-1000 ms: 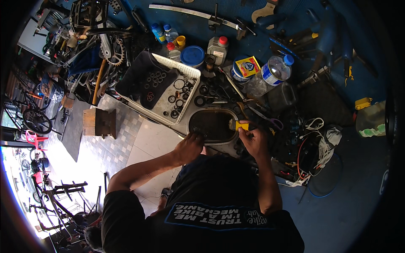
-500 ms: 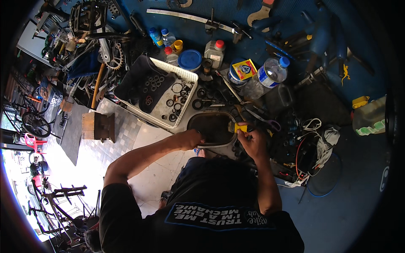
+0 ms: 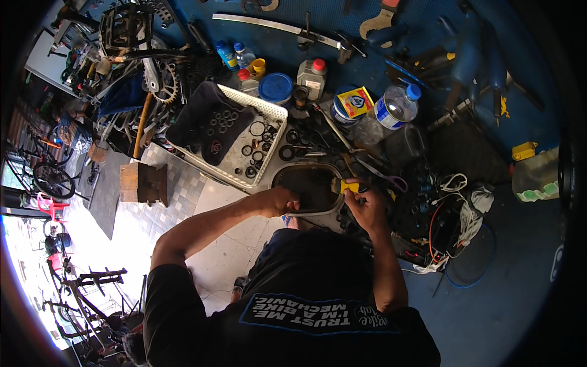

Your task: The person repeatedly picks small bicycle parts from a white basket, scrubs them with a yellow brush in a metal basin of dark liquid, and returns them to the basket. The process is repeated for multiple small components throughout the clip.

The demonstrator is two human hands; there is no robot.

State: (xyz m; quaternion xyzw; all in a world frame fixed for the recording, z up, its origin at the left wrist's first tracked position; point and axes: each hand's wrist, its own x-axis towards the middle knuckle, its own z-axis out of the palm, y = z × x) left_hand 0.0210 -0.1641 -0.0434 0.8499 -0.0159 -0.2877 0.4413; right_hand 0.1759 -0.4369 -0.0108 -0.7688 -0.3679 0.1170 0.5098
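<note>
My single head-worn fisheye view faces down from above and behind my fingers (image 3: 351, 196), far enough off to take in the blue wall (image 3: 269, 44) beyond them.

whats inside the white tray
Inside the white tray, a black cloth bears small grey rings, with dark rings on the bare part beside it. Whatever lies under the cloth is hidden.

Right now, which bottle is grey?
The boxy bottle with a red cap, right of the round blue lid. The smaller red-capped bottle looks see-through; others look clear or blue.
</note>
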